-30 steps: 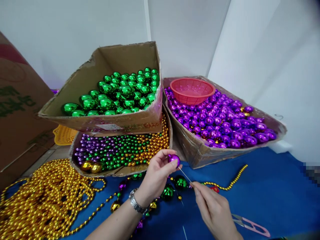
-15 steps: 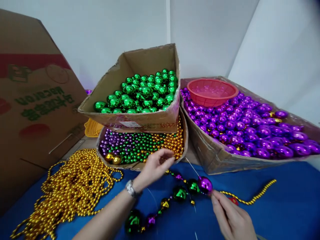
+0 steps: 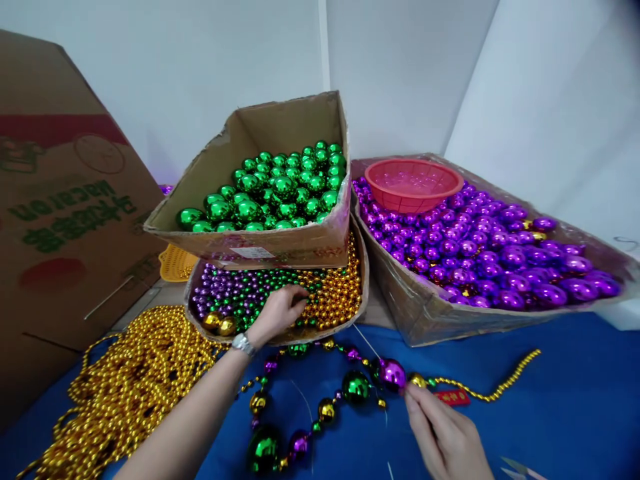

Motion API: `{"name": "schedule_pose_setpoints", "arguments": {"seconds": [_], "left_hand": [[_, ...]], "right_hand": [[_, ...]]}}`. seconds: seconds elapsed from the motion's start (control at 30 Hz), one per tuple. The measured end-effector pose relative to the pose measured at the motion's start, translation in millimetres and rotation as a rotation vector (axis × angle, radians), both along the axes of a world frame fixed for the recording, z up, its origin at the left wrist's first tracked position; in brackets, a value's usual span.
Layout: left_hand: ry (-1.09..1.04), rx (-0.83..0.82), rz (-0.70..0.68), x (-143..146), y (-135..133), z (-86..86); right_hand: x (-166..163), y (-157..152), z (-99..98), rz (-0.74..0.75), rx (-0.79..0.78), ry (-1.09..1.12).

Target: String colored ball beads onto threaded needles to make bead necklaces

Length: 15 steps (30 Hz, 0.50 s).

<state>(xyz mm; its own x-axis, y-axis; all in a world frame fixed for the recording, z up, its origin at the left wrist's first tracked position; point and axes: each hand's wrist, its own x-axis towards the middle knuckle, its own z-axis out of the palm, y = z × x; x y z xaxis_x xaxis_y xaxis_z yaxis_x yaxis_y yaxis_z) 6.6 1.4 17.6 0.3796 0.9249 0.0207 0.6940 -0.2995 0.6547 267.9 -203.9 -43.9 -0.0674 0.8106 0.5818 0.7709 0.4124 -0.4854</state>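
Note:
My left hand (image 3: 284, 311), with a watch on its wrist, is over the box of small beads (image 3: 240, 283), where purple, green and gold beads lie. Its thumb and fingers are drawn together at the green and gold beads; what is between them is hidden. My right hand (image 3: 443, 427) pinches the bead string (image 3: 327, 411) at the right edge of a large shiny purple ball (image 3: 393, 375). From this ball a thin stiff thread or wire sticks up towards the box. Green, gold and purple balls of mixed sizes run along the string on the blue table.
Behind stands a carton of green balls (image 3: 284, 188). On the right, a carton of purple balls (image 3: 513, 257) carries a red basket (image 3: 414, 187). Gold bead strands (image 3: 135, 373) are heaped at left, beside a tall carton (image 3: 65, 200). Scissors (image 3: 520, 469) lie at the lower right.
My left hand has moved left and up, from the box's front edge to over the small beads. My right hand, still pinching by the purple ball, has shifted slightly left in view. The camera has turned slightly.

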Motion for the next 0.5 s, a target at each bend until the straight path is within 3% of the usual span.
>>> {"name": "schedule_pose_setpoints", "arguments": {"seconds": [0.1, 0.23, 0.33, 0.5], "left_hand": [[-0.305, -0.164, -0.036, 20.1, -23.4, 14.6], [-0.934, -0.604, -0.025, 42.0, -52.7, 21.7], [-1.062, -0.724, 0.007, 49.3, -62.6, 20.6], [-1.14, -0.745, 0.004, 52.6, -66.2, 18.1]], "right_hand": [[-6.9, 1.8, 3.5, 0.018, -0.008, 0.025], [-12.6, 3.8, 7.5, 0.006, 0.006, 0.043], [-12.9, 3.6, 7.8, -0.009, -0.008, 0.033], [-12.0, 1.8, 6.8, -0.014, -0.044, 0.019]]}}
